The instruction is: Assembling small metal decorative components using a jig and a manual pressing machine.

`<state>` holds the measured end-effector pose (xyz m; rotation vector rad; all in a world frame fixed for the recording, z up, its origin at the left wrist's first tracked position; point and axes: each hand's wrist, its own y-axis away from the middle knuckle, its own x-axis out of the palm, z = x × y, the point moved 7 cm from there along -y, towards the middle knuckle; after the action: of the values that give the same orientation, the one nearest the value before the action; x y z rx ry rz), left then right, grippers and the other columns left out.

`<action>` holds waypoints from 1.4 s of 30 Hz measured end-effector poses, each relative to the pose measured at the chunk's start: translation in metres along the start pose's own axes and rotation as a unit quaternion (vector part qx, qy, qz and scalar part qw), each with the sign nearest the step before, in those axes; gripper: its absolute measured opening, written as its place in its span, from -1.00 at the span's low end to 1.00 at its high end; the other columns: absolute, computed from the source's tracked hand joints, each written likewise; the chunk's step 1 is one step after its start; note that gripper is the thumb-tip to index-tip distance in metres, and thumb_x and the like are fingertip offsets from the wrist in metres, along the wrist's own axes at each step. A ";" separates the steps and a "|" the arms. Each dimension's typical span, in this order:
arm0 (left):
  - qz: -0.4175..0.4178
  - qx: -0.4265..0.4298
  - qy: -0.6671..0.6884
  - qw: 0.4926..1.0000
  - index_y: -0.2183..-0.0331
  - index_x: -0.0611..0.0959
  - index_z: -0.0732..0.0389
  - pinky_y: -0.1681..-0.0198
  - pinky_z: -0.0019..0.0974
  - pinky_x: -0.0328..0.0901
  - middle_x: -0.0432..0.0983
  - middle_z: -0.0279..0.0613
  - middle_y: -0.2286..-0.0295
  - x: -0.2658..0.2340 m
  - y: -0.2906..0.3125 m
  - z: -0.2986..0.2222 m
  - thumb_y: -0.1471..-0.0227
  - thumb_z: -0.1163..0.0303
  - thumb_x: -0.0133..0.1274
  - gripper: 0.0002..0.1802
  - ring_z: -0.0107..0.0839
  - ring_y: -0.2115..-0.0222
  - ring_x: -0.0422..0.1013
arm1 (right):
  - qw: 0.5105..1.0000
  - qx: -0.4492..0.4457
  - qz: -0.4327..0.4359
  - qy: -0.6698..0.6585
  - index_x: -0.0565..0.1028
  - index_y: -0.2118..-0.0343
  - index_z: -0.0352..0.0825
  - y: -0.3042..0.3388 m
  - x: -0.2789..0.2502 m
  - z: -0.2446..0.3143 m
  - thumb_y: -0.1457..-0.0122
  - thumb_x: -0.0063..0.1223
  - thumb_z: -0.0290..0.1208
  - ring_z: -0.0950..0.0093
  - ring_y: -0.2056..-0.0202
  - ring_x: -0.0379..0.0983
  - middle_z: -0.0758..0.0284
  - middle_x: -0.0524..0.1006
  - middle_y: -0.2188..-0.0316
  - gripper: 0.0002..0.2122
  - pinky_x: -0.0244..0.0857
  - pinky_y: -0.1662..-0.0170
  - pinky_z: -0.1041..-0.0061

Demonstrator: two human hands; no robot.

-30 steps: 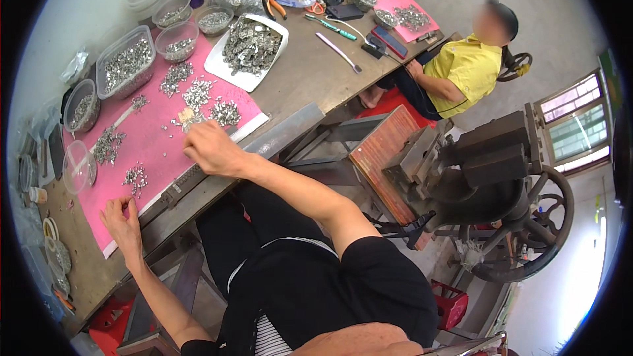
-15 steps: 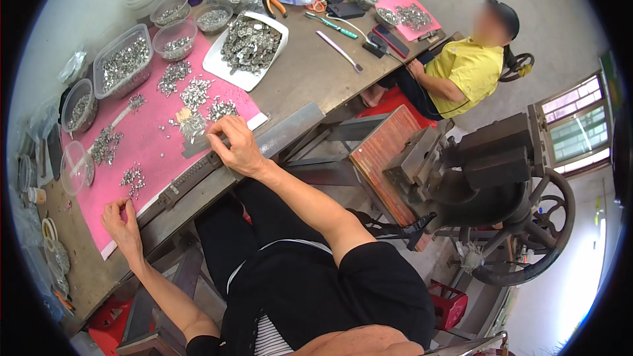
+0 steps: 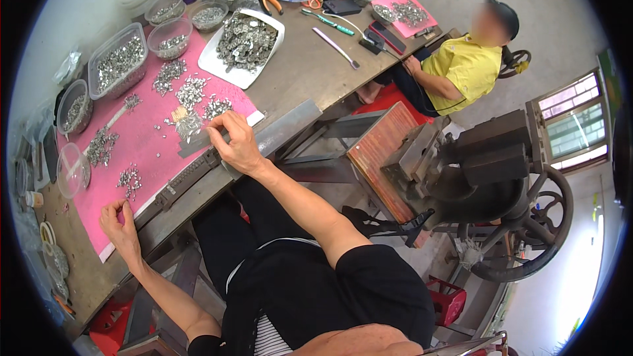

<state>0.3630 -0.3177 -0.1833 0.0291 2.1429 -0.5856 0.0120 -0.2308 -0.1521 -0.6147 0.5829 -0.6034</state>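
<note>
My left hand (image 3: pixel 121 231) rests at the front edge of the pink mat (image 3: pixel 148 151), thumb and fingertips drawn together; anything between them is too small to make out. Just beyond it lies a small pile of metal pieces (image 3: pixel 129 180). My right hand (image 3: pixel 236 145) hovers at the right end of a long dark slotted metal bar (image 3: pixel 188 178), its thumb and forefinger pinched on something I cannot make out. Beside that hand are a bundle of thin silvery pieces (image 3: pixel 189 126) and a flat metal plate (image 3: pixel 283 125). Several more heaps of small metal parts (image 3: pixel 191 92) are spread over the mat.
Clear tubs of metal parts (image 3: pixel 119 89) line the wall side. A white scoop-shaped tray (image 3: pixel 210 59) holds dark metal pieces. Pliers (image 3: pixel 269 3) and toothbrushes (image 3: pixel 333 45) lie farther right. A seated person in yellow (image 3: pixel 461 72) and a handwheel press (image 3: pixel 501 191) are at right.
Both hands keep nearly the same places and closed finger poses. The whole view has shifted slightly.
</note>
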 end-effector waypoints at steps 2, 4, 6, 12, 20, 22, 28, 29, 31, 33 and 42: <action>0.001 -0.005 0.000 1.000 0.30 0.64 0.27 0.12 -0.20 0.22 0.47 -0.20 0.37 -0.001 0.000 0.003 -0.14 0.40 0.13 -0.86 -0.27 0.27 0.34 | 1.000 0.000 -0.002 0.000 0.48 0.39 -0.34 -0.001 0.001 0.001 -0.09 0.15 -0.56 0.35 0.39 0.40 0.33 0.47 0.46 -0.93 0.16 0.19 0.37; 0.003 -0.008 -0.001 1.000 0.29 0.63 0.27 0.12 -0.20 0.22 0.47 -0.20 0.36 0.000 0.001 0.006 -0.15 0.39 0.13 -0.85 -0.26 0.27 0.34 | 1.000 0.000 -0.004 0.000 0.48 0.39 -0.34 -0.001 0.001 0.002 -0.09 0.15 -0.56 0.35 0.38 0.40 0.33 0.47 0.46 -0.93 0.16 0.19 0.37; 0.003 -0.005 0.000 1.000 0.29 0.64 0.27 0.12 -0.20 0.22 0.47 -0.20 0.36 0.000 0.001 0.004 -0.15 0.39 0.13 -0.85 -0.25 0.27 0.35 | 1.000 0.004 -0.001 -0.001 0.48 0.39 -0.34 0.000 0.000 0.001 -0.10 0.15 -0.56 0.35 0.38 0.40 0.33 0.47 0.45 -0.94 0.16 0.19 0.37; 0.000 -0.001 0.009 1.000 0.29 0.64 0.28 0.12 -0.20 0.22 0.48 -0.18 0.36 0.001 0.000 -0.002 -0.14 0.41 0.13 -0.86 -0.25 0.27 0.35 | 1.000 0.008 -0.006 -0.002 0.48 0.39 -0.34 -0.001 -0.006 0.000 -0.10 0.15 -0.56 0.35 0.38 0.40 0.33 0.47 0.46 -0.94 0.17 0.18 0.37; -0.014 0.000 0.039 0.999 0.39 0.62 0.24 0.13 -0.15 0.22 0.48 -0.13 0.41 0.011 -0.006 -0.011 -0.03 0.45 0.16 -0.92 -0.15 0.30 0.38 | 0.997 0.070 -0.010 -0.007 0.50 0.36 -0.36 0.005 -0.008 -0.016 -0.18 0.09 -0.52 0.22 0.37 0.44 0.22 0.50 0.45 -0.97 0.28 0.23 0.29; -0.039 -0.004 0.006 0.999 0.41 0.63 0.23 0.14 -0.13 0.20 0.47 -0.15 0.45 -0.019 0.002 -0.010 -0.01 0.44 0.16 -0.92 -0.15 0.34 0.39 | 0.995 0.092 0.026 -0.036 0.51 0.34 -0.36 0.003 0.013 -0.008 -0.20 0.09 -0.52 0.24 0.35 0.46 0.23 0.51 0.44 -0.96 0.30 0.24 0.29; -0.055 0.006 0.072 0.996 0.34 0.64 0.18 -0.17 -0.09 0.05 0.55 -0.29 0.40 -0.013 0.002 -0.059 -0.10 0.41 0.16 -0.92 -0.32 0.32 0.45 | 0.997 0.055 0.056 0.007 0.52 0.35 -0.34 0.006 0.005 -0.005 -0.16 0.15 -0.54 0.28 0.35 0.46 0.27 0.52 0.43 -0.95 0.29 0.20 0.33; -0.037 0.013 0.095 0.995 0.33 0.63 0.17 -0.25 -0.01 0.00 0.54 -0.30 0.39 -0.009 0.002 -0.074 -0.10 0.41 0.16 -0.93 -0.32 0.31 0.45 | 0.997 0.050 0.062 0.014 0.51 0.35 -0.34 0.003 0.005 -0.002 -0.16 0.16 -0.54 0.29 0.35 0.46 0.28 0.52 0.43 -0.96 0.28 0.19 0.33; -0.015 0.067 0.118 0.991 0.33 0.61 0.16 -0.33 0.14 -0.12 0.52 -0.30 0.38 0.002 0.007 -0.100 -0.09 0.45 0.12 -0.95 -0.33 0.31 0.45 | 0.996 -0.011 0.087 0.030 0.51 0.37 -0.32 0.000 0.009 0.010 -0.14 0.17 -0.56 0.31 0.36 0.45 0.30 0.52 0.43 -0.95 0.23 0.18 0.35; 0.023 0.052 0.119 0.991 0.34 0.60 0.15 -0.32 0.16 -0.12 0.51 -0.31 0.38 0.012 0.007 -0.112 -0.08 0.45 0.12 -0.95 -0.33 0.28 0.46 | 0.993 -0.048 0.105 0.033 0.50 0.38 -0.31 -0.001 0.016 0.021 -0.10 0.19 -0.58 0.31 0.35 0.43 0.32 0.52 0.42 -0.92 0.19 0.17 0.36; -0.012 0.151 0.121 0.981 0.39 0.59 0.18 -0.29 0.26 -0.05 0.46 -0.28 0.41 0.036 0.013 -0.137 0.00 0.42 0.18 -0.90 -0.27 0.29 0.43 | 0.963 -0.166 0.209 0.042 0.51 0.34 -0.29 0.020 0.044 0.060 -0.02 0.25 -0.55 0.31 0.25 0.40 0.33 0.50 0.32 -0.85 0.17 0.11 0.31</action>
<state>0.2395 -0.2555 -0.1486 0.2531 2.2690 -0.9588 0.0877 -0.2265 -0.1393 -0.7556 0.8761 -0.1318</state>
